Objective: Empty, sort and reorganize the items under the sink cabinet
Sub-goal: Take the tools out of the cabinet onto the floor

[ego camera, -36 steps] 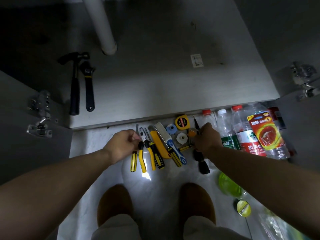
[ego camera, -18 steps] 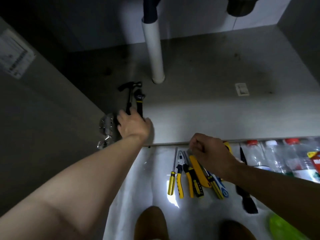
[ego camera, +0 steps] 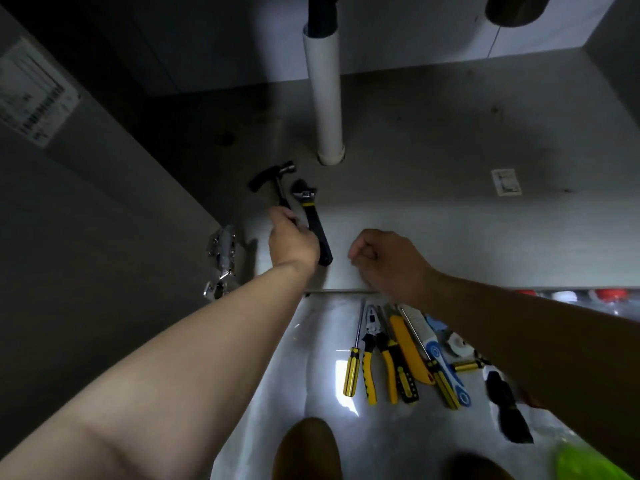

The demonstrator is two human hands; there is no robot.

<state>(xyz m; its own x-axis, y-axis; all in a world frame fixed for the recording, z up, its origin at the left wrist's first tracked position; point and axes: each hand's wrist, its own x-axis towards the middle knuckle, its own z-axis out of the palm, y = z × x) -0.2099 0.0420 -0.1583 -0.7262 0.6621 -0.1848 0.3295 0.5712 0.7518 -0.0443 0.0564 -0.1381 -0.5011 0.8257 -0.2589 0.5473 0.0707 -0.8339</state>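
While left hand (ego camera: 292, 239) grips the hammer (ego camera: 277, 183) handle, cabinet floor (ego camera: 433, 216), far left.
Wrench (ego camera: 313, 220) lies just right, touching; right hand (ego camera: 391, 263) fisted, contents unclear, near front edge.

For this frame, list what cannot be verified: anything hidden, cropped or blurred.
- Head view: the left hand covers the hammer handle, so the grip itself is unseen.
- Right hand is closed, palm side hidden; whether it holds anything cannot be told.
- Bottle caps sit behind the right forearm, bottles hidden.
- Green object is blurred and cut by the bottom edge.
- Wall label is too blurred to read.
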